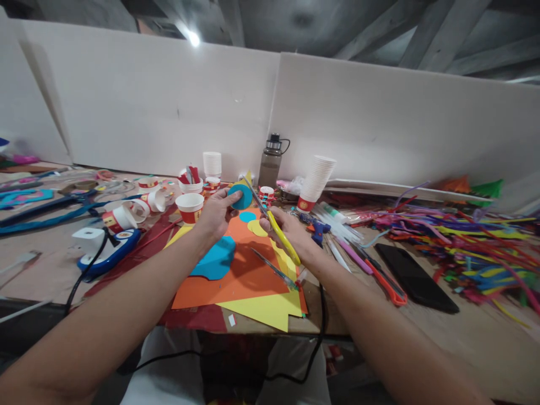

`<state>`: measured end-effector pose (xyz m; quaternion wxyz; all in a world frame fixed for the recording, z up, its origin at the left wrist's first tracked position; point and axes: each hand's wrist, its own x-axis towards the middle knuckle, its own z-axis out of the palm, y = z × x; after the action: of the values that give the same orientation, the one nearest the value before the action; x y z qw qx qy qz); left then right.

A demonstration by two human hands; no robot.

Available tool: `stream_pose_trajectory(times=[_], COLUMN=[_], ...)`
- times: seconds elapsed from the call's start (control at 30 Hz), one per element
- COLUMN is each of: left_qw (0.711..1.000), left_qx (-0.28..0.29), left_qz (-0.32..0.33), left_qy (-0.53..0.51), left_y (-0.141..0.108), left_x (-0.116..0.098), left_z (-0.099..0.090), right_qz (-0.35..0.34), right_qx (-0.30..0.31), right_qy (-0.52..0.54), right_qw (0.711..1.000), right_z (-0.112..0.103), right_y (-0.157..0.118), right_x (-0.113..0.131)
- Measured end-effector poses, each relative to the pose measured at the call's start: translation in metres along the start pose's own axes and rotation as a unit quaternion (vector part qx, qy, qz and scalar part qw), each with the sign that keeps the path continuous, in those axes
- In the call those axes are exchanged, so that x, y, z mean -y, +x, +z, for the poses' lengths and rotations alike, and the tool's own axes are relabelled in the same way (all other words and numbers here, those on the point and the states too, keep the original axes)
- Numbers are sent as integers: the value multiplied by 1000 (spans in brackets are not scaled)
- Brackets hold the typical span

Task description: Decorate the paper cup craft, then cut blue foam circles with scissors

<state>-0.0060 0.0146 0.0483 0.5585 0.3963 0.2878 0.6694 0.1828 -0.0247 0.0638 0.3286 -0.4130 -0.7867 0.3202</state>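
Observation:
My left hand [217, 216] pinches a round blue paper disc [240, 197] above the coloured sheets. Behind the disc a bit of yellow shows at its right edge. My right hand [287, 230] grips yellow-handled scissors [278, 230], their blades pointing up and left beside the disc. Whether the blades touch the paper I cannot tell. Below lie an orange sheet [236, 295], a cut blue piece [217, 260], a small blue disc [247, 216] and yellow rounds [258, 227]. On the orange sheet rests a slim pointed tool [274, 267], perhaps a compass.
Paper cups [189, 208] stand behind my left hand, with a tall cup stack [316, 183] and a bottle [270, 160] farther back. A blue-white power strip [109, 253] sits left. On the right are a glue gun [317, 229], a phone [415, 277] and bundled pipe cleaners [472, 242].

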Motion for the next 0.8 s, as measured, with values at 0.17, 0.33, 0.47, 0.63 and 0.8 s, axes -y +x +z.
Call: stream_pose_trajectory(times=[0.17, 0.33, 0.47, 0.63, 0.8], left_qw=[1000, 1000, 1000, 999, 999], left_qx=[7, 10, 11, 28, 25], left_qz=[-4, -6, -8, -7, -18], left_qy=[14, 20, 23, 22, 28], left_y=[-5, -7, -5, -4, -4], left_x=[1, 0, 1, 0, -4], left_z=[4, 5, 3, 1, 3], right_qz=[-3, -8, -9, 3, 5], right_qx=[1, 8, 13, 18, 13], right_qy=[6, 20, 26, 27, 22], right_qw=[1000, 1000, 1000, 999, 1000], right_z=[0, 0, 0, -1, -2], right_y=[-1, -1, -1, -1, -1], right_x=[0, 0, 1, 1, 2])
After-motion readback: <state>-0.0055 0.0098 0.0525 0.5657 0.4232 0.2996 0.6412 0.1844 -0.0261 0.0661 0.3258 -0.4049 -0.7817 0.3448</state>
